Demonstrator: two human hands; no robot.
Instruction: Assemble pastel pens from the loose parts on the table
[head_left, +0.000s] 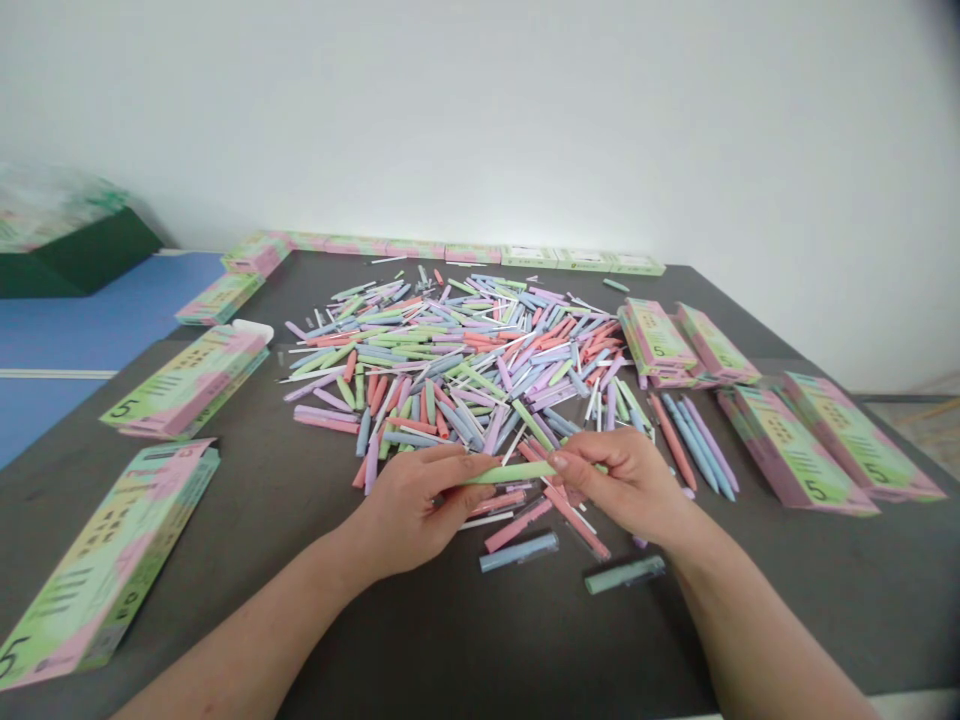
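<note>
A light green pen (517,472) lies crosswise between my two hands, above the near edge of a big pile of pen parts (457,350). My left hand (420,500) pinches its left end, and my right hand (622,485) grips the right end between thumb and fingers. Just below my hands, a blue pen piece (519,552) and a green pen piece (625,574) rest on the dark table (450,650). Several pink pieces (519,525) lie close under my fingers. Right of my right hand, several pens (699,445) in red, blue and purple are laid side by side.
Green-and-pink cartons (187,380) stand at the left, with more cartons (795,450) at the right. A row of cartons (472,252) lines the back edge by the wall. On a blue surface (67,340) at far left sits a dark green box (82,255) holding plastic-wrapped things.
</note>
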